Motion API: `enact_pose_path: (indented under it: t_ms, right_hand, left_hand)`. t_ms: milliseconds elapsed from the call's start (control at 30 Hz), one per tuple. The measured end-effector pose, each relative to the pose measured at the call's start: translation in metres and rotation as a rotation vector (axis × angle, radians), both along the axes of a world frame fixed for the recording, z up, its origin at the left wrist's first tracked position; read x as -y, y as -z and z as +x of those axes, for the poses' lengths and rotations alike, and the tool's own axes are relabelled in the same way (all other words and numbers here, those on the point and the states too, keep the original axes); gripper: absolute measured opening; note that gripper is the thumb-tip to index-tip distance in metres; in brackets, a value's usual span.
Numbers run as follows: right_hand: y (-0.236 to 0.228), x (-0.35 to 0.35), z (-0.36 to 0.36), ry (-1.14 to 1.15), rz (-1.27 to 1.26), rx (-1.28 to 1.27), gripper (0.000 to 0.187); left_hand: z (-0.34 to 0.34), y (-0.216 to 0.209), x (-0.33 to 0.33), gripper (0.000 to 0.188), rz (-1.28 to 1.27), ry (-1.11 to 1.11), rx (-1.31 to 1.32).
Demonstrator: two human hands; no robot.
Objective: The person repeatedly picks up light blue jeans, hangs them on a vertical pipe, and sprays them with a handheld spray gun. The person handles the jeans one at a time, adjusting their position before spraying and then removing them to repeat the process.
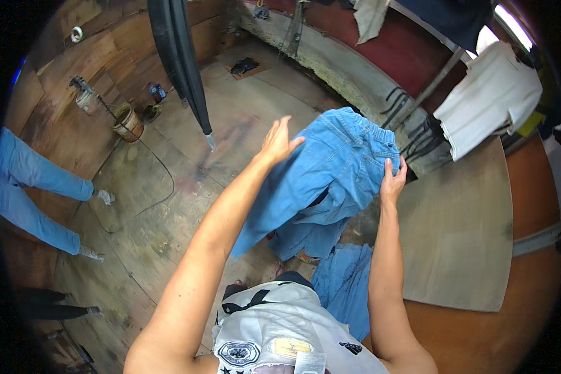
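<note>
A pair of light blue jeans (340, 159) with an elastic-looking waistband hangs in front of me, its legs trailing down toward my body. My right hand (393, 181) grips the jeans at the waistband's right corner, thumb on the near side. Beside the jeans' left edge, my left hand (279, 146) is open, with its fingers stretched away from me and its thumb apart. Whether the left palm touches the cloth I cannot tell. Below, more blue denim (344, 287) lies beside my right forearm, partly covered by the jeans.
Blue jeans on a form (40, 199) stick out at the left. Dark trousers (179, 62) hang ahead. A bucket (128, 123) with a cable stands by the wooden wall. At right are a grey-brown board (458, 230) and a hanging white shirt (489, 96).
</note>
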State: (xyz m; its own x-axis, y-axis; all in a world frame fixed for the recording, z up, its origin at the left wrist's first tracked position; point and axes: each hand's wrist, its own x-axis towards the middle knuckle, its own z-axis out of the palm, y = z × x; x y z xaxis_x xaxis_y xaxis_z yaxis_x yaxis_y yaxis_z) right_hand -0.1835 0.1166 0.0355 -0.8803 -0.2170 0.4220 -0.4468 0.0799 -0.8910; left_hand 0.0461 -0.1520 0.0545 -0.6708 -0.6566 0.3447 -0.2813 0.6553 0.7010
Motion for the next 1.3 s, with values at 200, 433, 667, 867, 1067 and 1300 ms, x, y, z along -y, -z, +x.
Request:
enact_pose_path:
  t_ms: [200, 433, 667, 867, 1067, 1300]
  right_hand:
    - [0.223, -0.066, 0.049, -0.022, 0.846, 0.073, 0.054]
    - [0.329, -0.164, 0.263, -0.990, 1.490, 0.450, 0.028]
    - [0.363, 0.010, 0.318, -1.015, 1.682, 0.474, 0.018]
    - [0.344, 0.320, 0.433, -1.126, 1.177, 0.373, 0.015]
    - [0.223, 0.539, 0.687, -1.513, 0.958, 0.371, 0.027]
    - [0.184, 0.674, 0.887, -1.773, 0.931, 0.472, 0.034]
  left_hand:
    - [0.197, 0.249, -0.045, 0.049, 0.265, -0.118, 0.151]
    - [0.692, 0.358, -0.317, 0.047, 1.106, -0.413, 1.207]
    - [0.828, 0.347, -0.457, 0.036, 1.583, -0.985, 0.852]
    - [0.812, 0.426, -0.326, 0.027, 0.831, -0.681, 0.700]
    - [0.822, 0.400, -0.099, 0.035, 0.960, -1.177, -0.223]
    - [0.938, 0.363, -0.002, 0.034, 0.774, -1.212, -0.879]
